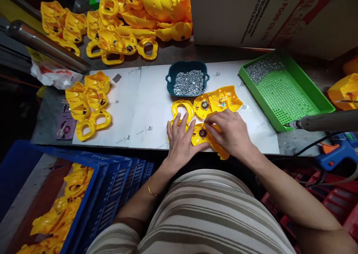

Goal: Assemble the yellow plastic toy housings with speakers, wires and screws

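- Left hand point(180, 140): lies flat, fingers spread wide, on the looped left end of the near yellow shell point(199, 139); presses down on it without closing round it; thumb along the shell's near edge.
- Right hand point(231, 132): covers the right half of the same shell, fingers bent, tips just beside the round black part point(203, 133) at its middle; cannot tell whether anything small is pinched between them.
- Near yellow shell: sits on the white sheet point(145, 108) at the table's front edge, straight in front of the body, hollow side up.
- Second yellow shell point(216, 100): lies just behind the first, touching or nearly touching it, open side up, thin wires and a round part showing inside.
- Dark teal bowl point(170, 77): stands behind both shells, full of small silver screws point(189, 83).
- Green tray point(258, 102): set to the right at a slant, more screws heaped in its far corner.
- Powered screwdriver point(327, 120): reaches in from the right, tip by the tray's near corner; blue glue gun point(338, 149) below it.
- Stack of yellow shells point(89, 101): rests on the sheet's left end, well apart from the hands; bigger heap point(125, 22) along the back, beside a cardboard box point(265, 11).
- Blue crate point(112, 187): stands low at the left, more yellow parts inside.
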Tool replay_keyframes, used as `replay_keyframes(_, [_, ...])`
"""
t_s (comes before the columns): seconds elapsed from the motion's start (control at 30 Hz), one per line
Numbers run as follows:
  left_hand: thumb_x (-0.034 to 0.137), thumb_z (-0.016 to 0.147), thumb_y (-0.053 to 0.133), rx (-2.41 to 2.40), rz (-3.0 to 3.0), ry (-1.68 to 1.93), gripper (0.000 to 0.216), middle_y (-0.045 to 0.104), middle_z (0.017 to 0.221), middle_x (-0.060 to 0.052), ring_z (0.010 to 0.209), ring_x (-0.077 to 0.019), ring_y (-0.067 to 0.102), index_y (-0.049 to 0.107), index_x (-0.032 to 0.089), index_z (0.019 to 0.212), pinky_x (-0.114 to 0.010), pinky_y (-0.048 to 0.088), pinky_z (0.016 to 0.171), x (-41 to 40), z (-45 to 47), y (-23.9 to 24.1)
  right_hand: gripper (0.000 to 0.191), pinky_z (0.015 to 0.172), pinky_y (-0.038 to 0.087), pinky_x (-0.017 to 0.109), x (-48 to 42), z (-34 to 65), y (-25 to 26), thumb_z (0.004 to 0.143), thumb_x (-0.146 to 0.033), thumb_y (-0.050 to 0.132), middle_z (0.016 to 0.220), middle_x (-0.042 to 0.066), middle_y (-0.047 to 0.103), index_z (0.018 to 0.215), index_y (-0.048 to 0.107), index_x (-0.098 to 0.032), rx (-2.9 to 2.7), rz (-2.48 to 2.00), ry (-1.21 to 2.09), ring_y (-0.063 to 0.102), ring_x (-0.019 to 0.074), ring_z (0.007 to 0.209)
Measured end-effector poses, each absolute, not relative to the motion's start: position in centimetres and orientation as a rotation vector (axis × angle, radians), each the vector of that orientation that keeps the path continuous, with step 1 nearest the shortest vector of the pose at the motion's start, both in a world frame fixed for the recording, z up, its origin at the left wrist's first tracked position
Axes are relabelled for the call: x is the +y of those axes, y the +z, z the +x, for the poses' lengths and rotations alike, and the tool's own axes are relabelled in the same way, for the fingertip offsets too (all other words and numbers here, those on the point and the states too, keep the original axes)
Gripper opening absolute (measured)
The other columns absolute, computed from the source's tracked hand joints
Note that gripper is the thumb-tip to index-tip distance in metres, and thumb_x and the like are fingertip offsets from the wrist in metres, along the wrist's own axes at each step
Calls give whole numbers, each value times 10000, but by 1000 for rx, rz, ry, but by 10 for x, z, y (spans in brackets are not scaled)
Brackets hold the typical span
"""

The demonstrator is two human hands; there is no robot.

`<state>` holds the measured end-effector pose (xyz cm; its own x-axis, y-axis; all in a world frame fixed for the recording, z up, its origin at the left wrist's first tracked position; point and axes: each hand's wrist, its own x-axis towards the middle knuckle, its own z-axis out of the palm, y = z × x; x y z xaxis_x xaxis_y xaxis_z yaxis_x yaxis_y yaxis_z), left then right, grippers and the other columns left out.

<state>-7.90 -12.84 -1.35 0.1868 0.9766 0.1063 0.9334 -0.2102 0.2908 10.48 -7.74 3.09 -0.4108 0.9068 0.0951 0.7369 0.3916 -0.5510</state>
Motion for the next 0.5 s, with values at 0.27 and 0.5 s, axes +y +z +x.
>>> replay_keyframes(0.27, [396, 896, 608, 1698, 2320, 748, 334, 468, 1463, -104, 1423, -338, 282, 656, 285, 1207, -596, 163, 1146, -121, -60, -1, 227, 553, 443, 259, -116, 179, 16, 723, -393, 747, 805, 37, 751, 835, 762, -196, -1250, -1653, 1186, 595, 136, 623])
replay_keyframes(0.5, [292, 916, 579, 1412, 2274, 770, 170, 530, 1385, -69, 1394, -296, 315, 744, 268, 943, -570, 213, 1142, -107, -12, 14, 232, 612, 520, 259, -126, 171, 9, 683, -396, 766, 753, 25, 733, 790, 755, -190, -1017, -1559, 1282, 612, 130, 637])
